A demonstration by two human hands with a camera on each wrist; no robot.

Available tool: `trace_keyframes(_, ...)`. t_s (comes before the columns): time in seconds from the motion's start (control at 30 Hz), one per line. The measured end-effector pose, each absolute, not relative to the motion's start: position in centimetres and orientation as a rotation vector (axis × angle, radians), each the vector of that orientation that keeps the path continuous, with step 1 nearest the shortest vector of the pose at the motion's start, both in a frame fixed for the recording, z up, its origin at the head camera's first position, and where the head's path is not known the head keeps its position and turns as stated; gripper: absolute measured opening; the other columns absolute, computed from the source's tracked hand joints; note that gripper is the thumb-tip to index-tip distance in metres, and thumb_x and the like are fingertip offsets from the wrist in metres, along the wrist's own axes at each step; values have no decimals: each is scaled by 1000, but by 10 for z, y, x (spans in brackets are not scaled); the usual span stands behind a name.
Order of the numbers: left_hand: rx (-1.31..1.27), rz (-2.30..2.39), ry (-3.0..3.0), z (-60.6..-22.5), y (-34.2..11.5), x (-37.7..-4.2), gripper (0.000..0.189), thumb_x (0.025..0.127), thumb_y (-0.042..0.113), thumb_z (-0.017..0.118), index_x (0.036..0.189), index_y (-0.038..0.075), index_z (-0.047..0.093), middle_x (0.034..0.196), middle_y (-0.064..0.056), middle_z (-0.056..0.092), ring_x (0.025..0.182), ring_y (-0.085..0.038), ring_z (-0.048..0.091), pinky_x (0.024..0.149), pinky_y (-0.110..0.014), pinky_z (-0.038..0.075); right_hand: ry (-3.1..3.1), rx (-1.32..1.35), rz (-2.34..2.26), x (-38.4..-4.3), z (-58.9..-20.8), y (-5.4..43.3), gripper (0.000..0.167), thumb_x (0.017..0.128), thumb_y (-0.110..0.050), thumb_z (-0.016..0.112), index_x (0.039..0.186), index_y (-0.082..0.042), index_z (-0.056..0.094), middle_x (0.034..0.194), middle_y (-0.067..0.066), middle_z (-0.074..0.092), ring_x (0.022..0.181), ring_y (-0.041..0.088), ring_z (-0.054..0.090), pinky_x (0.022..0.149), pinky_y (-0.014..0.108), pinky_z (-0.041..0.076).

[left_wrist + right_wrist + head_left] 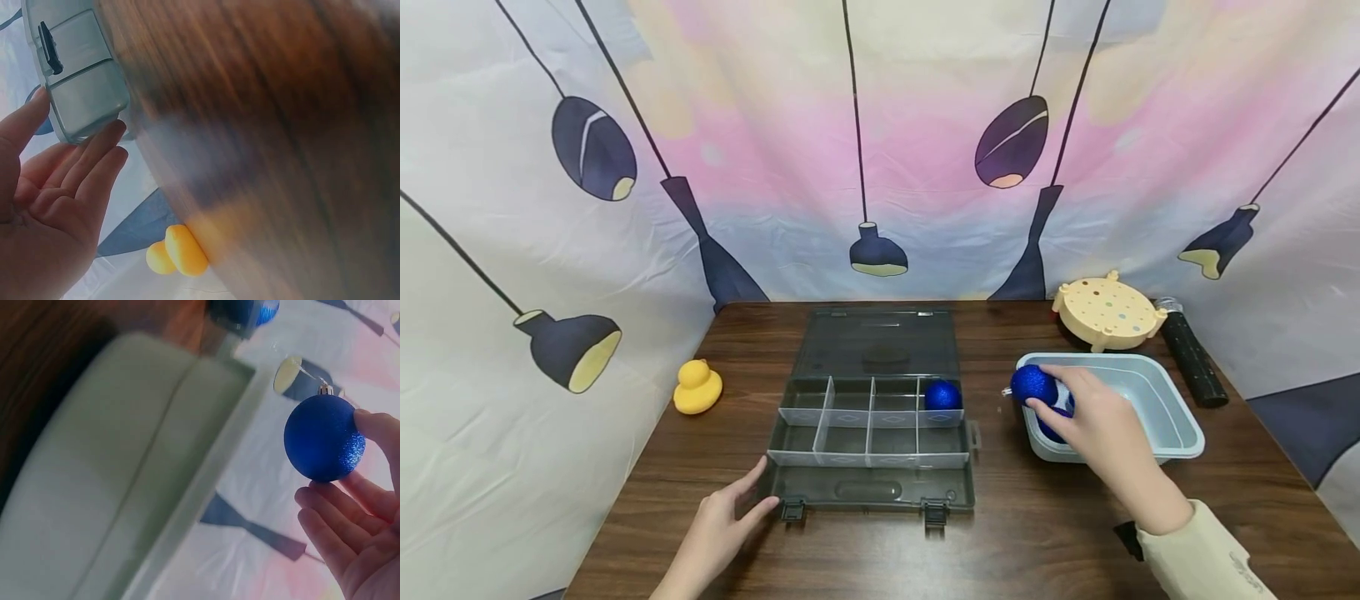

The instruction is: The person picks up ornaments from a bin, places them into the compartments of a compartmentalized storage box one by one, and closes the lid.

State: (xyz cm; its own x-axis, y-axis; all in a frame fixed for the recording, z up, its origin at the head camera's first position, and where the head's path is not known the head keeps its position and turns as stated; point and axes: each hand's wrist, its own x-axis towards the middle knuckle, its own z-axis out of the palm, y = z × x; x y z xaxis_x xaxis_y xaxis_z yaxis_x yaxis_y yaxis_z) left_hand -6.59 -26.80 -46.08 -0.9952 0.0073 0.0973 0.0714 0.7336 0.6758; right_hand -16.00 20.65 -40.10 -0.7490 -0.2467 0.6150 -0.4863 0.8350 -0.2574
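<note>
My right hand [1101, 421] pinches a glittery blue Christmas ball [1032, 385] between thumb and fingers, above the left rim of a pale blue plastic basin [1165, 408]. In the right wrist view the ball [323, 439] shows its silver cap, clear of the basin's wall [156, 462]. More blue [1054, 425] shows in the basin, partly hidden by the hand. A dark translucent compartment box [872, 487] lies with its lid open; another blue ball [942, 397] sits in its back right compartment. My left hand [718, 521] touches the box's front left corner with fingers extended.
A yellow rubber duck [697, 387] stands at the table's left edge. Behind the basin lies a round cream spotted object [1108, 312], with a black microphone-like object [1193, 354] to its right. A patterned cloth [925, 108] hangs along the table's back edge.
</note>
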Motion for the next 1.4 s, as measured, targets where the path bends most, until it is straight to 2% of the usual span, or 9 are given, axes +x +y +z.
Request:
trace_keyframes(0.23,-83,-1117,-2835,-460,-267,-66,54,87,17,74,134,-2,54,129,-22,55,103,-36,63,86,-46,52,-2488,530,623,-161,-409,181,51,80,-32,80,120,-5,65,113,17,66,102,32,63,78,52,55)
trace_keyframes(0.33,-88,-1115,-2830,-460,-267,-66,54,87,17,74,134,-2,54,129,-22,55,102,-36,64,85,-46,52,-2506,524,655,-164,-410,171,50,83,-36,77,121,-5,65,114,16,66,102,32,64,80,50,55)
trace_keyframes(0.57,-74,-1130,-2841,-459,-266,-65,54,87,19,73,134,-2,54,129,-22,56,102,-35,64,86,-46,52,-2476,602,683,-172,-416,148,50,83,-41,75,120,-8,66,106,9,68,89,23,65,72,40,57)
trace_keyframes(0.8,-69,-1142,-2847,-458,-266,-65,55,88,19,73,134,-2,54,129,-24,55,103,-36,63,86,-45,52,-2496,612,734,-178,-427,129,51,85,-43,73,121,-9,65,107,7,68,88,20,65,74,37,57)
trace_keyframes(1.0,-65,-1129,-2841,-459,-267,-66,54,87,18,73,134,-2,54,128,-24,55,103,-36,64,85,-45,53,-2511,622,732,-186,-429,112,49,85,-44,73,119,-9,67,101,7,68,69,13,57,61,30,55)
trace_keyframes(1.2,-51,-1126,-2842,-461,-267,-67,54,87,16,74,134,-2,54,129,-23,55,103,-36,63,85,-45,52,-2536,651,694,-195,-430,94,49,84,-46,73,117,-10,68,100,6,68,81,20,67,69,39,58)
trace_keyframes(1.4,-55,-1127,-2836,-460,-266,-66,54,87,18,74,134,-1,55,128,-24,55,103,-35,64,85,-45,53,-2551,685,622,-199,-431,78,46,83,-46,74,114,-13,70,101,4,70,93,20,63,75,40,57)
